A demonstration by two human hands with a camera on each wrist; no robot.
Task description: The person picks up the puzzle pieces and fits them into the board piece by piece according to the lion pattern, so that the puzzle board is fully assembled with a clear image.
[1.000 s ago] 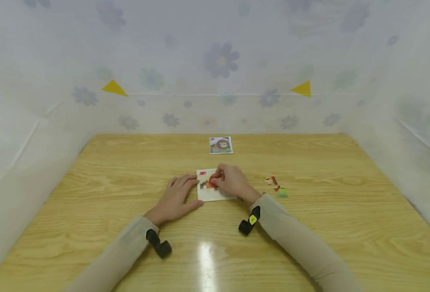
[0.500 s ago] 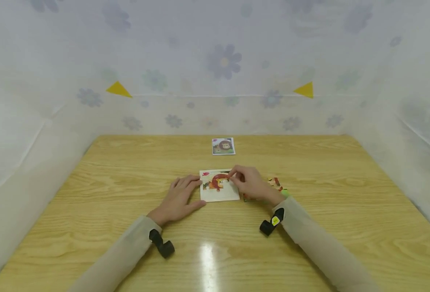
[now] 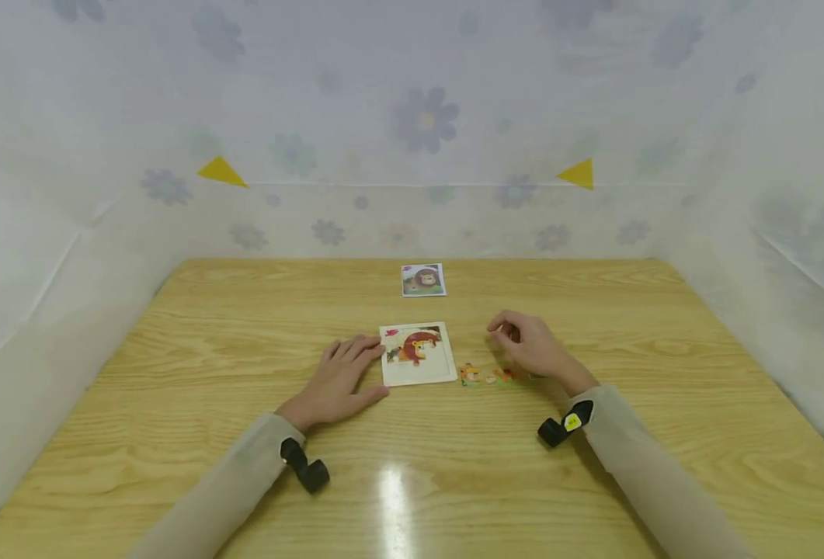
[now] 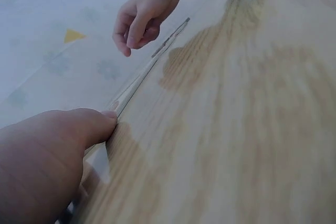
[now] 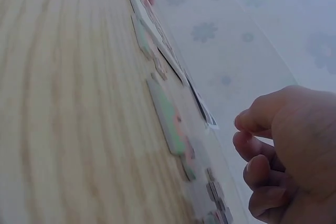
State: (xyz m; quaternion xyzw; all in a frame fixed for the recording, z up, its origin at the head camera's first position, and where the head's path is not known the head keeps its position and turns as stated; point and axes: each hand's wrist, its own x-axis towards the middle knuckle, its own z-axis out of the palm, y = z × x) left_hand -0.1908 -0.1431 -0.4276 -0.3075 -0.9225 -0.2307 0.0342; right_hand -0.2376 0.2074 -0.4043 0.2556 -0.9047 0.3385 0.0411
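Observation:
In the head view, a square jigsaw board [image 3: 422,376] with a white frame lies flat, a partly assembled lion picture across its upper part. My left hand [image 3: 342,386] rests along the board's left side, fingertips at the edge and thumb by the near corner. To the right of the board, my right hand [image 3: 533,347] hovers with loosely bent fingers and nothing between them. Loose puzzle pieces [image 3: 469,376] lie below it, beside the board; in the right wrist view several pieces [image 5: 168,119] show, some partly hidden from the head camera by the right hand.
A small lion picture card [image 3: 423,281] lies farther back on the wooden table [image 3: 279,295]. Flower-patterned white sheeting [image 3: 356,147] hangs behind and at both sides, with yellow triangles [image 3: 576,174] on it.
My right hand has moved from over the board out to the right, uncovering the lion section and the pieces near the board. My left hand stays at the board's left edge.

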